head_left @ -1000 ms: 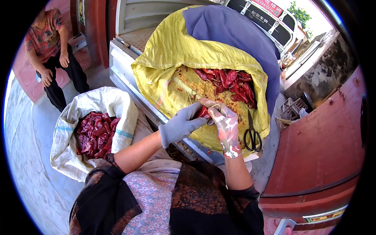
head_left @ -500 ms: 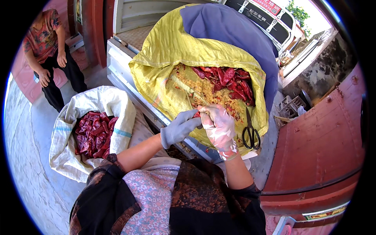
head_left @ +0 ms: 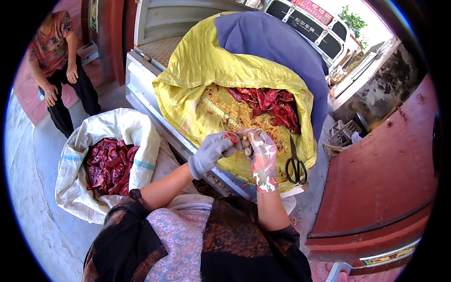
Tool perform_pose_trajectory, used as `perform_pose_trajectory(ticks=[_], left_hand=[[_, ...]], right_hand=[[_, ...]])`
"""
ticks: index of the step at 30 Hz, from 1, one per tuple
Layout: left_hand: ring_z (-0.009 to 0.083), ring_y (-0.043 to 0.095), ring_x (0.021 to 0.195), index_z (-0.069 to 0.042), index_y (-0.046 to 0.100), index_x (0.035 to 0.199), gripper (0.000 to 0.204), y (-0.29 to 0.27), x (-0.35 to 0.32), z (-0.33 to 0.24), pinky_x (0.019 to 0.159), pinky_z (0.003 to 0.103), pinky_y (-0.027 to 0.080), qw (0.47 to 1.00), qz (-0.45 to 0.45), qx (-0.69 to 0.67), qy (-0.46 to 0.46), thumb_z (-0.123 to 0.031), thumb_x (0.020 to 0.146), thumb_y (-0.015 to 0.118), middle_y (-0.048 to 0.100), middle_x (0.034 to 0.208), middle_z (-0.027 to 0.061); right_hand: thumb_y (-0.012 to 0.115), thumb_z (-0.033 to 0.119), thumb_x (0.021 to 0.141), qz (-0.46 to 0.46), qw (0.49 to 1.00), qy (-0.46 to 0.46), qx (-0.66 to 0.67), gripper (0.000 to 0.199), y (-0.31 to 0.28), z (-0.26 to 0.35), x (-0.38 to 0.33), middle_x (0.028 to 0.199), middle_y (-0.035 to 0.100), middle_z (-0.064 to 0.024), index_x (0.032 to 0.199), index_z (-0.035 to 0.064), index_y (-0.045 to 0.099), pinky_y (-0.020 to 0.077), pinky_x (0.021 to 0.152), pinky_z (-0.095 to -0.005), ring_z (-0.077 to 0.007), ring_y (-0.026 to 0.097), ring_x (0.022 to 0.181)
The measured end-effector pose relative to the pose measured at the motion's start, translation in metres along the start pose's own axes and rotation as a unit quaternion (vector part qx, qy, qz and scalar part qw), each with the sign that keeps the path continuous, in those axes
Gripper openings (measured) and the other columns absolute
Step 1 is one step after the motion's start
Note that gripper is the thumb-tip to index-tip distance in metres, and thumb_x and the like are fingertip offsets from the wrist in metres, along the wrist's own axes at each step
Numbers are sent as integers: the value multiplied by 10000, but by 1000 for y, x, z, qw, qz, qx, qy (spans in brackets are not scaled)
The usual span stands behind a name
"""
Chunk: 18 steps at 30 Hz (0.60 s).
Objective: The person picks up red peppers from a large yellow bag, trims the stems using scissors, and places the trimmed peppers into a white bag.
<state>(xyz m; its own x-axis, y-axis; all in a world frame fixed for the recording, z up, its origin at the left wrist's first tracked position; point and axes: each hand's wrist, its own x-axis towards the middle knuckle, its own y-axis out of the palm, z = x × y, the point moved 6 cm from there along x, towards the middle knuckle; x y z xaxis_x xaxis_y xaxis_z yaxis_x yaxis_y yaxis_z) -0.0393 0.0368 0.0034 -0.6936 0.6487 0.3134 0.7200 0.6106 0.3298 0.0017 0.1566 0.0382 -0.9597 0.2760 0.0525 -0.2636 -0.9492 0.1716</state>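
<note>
Both gloved hands, left (head_left: 212,151) and right (head_left: 261,152), meet, fingers curled

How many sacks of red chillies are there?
2: a white sack on the ground at the left, and a yellow sack straight ahead of the gloved hands. Others may be hidden.

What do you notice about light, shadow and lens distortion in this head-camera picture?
Head view: hard sunlight brightens the yellow sack and white sack; sky at the top right is blown out; the fisheye bends the metal ledge and blackens the corners; the left hand and right hand look fairly sharp.
</note>
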Motion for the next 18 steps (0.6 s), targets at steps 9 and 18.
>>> perform_pose_trajectory(ticks=[9,18], left_hand=[[98,353,563,54,570,988,472,-10,3,-6,544,222,284,994,59,-65,72,-333,732,485,446,640,20],[117,422,637,74,588,1000,493,-10,6,-6,605,238,330,996,49,-7,67,-302,703,472,513,697,50]], right_hand=[[559,47,816,18,762,-313,-567,158,-57,29,38,862,657,-107,934,100,650,493,677,-318,-245,634,733],[582,84,782,16,726,-293,-621,183,-75,43,63,881,648,-132,950,104,651,490,727,-382,-314,616,818]])
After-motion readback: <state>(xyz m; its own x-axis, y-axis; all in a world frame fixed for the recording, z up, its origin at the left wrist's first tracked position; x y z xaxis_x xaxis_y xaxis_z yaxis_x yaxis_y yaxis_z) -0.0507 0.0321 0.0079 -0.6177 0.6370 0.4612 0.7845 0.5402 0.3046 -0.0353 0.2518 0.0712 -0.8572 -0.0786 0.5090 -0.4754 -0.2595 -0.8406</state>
